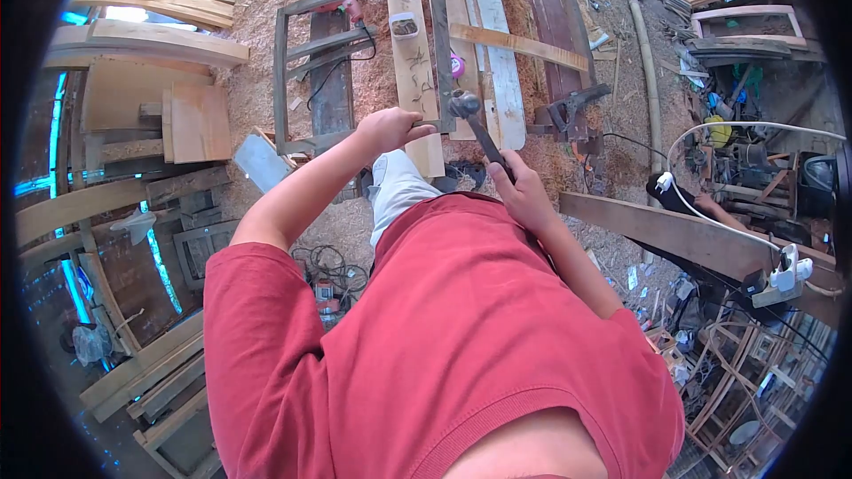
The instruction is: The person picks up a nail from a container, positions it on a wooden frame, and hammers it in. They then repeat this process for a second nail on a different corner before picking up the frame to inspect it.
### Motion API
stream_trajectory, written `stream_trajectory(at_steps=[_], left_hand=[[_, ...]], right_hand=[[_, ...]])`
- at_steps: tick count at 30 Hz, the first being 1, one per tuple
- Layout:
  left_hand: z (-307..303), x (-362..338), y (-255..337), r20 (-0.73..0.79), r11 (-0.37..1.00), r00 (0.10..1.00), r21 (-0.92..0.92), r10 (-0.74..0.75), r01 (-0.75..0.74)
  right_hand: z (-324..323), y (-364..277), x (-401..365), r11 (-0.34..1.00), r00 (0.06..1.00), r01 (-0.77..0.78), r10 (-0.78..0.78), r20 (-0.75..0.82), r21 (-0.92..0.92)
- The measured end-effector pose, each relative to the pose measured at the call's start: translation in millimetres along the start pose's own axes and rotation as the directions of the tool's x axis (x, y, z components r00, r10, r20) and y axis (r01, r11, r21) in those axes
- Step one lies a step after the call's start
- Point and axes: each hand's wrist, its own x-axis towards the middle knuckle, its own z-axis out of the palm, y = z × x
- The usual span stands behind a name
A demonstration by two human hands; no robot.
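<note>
My right hand (522,188) is wrapped round the handle of a hammer (480,131). The hammer's metal head points away from me, beside the near right corner of a grey wooden frame (438,40). My left hand (389,131) is closed at the near rail of that frame, its thumb stretched toward the corner. Whether it also pinches something small is hidden. The frame lies across planks, and inside its outline a light board (414,74) carries a white tub (404,26) of small dark pieces and several loose nails. A pink tape measure (456,66) sits just right of the frame.
A red power tool (353,10) with a black cord lies at the frame's far side. A loose wooden strip (524,46) crosses the planks. At right, a long beam (666,229) bears a white power strip (786,275). Stacked boards (197,124) stand left; sawdust covers the floor.
</note>
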Motion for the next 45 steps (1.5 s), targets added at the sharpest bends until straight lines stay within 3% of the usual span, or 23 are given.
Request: stream_trajectory(at_steps=[12,24,45], left_hand=[[1,0,-1,-0.019,0.999,0.999,-0.033,-0.025,0.025],[2,-7,6,-0.015,0.993,0.998,-0.097,-0.067,0.065],[15,3,-9,0.007,0.995,0.997,-0.075,-0.071,0.072]], right_hand=[[5,4,-4,0.998,0.999,0.039,-0.040,0.014,0.054],[1,8,0,0.981,0.992,-0.120,0.114,0.044,0.151],[6,7,-1,0.998,0.998,-0.049,0.051,0.031,-0.043]])
